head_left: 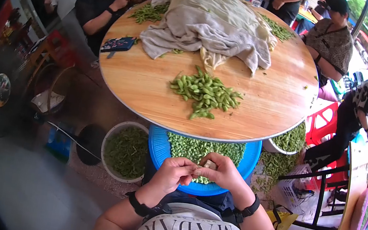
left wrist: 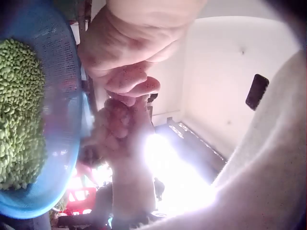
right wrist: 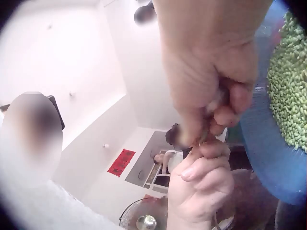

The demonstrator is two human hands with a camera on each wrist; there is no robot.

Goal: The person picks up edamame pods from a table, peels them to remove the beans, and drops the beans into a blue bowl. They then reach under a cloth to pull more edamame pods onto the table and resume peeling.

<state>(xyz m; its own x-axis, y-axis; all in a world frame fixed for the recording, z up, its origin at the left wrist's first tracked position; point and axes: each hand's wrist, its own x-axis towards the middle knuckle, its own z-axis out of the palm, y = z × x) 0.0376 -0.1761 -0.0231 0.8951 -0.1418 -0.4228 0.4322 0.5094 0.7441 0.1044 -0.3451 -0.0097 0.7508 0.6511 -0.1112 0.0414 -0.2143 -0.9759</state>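
Step in hand, as judged: shelling, with a pod being worked over the blue basket (head_left: 157, 146). The left hand (head_left: 171, 173) and right hand (head_left: 225, 174) meet at the fingertips above its near part. Both pinch what appears to be a green pod (right wrist: 205, 134), largely hidden by the fingers. A pale item (head_left: 209, 164), possibly shelled beans, sits in the curl of the right hand; identity not confirmed.

Shelled beans (head_left: 193, 148) cover the basket's floor. Beyond the basket, on the round desk (head_left: 135, 94), lies a pile of whole pods (head_left: 205, 94), with a bunched cloth (head_left: 213, 33) farther beyond it. Just left of the basket stands a white bucket (head_left: 124, 150) of green material, probably spent husks; a similar tub (head_left: 289, 143) stands to its right, partly under the desk.

Next move, as judged: press the pod so its beans drop into the basket, discard the husk clear of it, then reach beyond it for another pod
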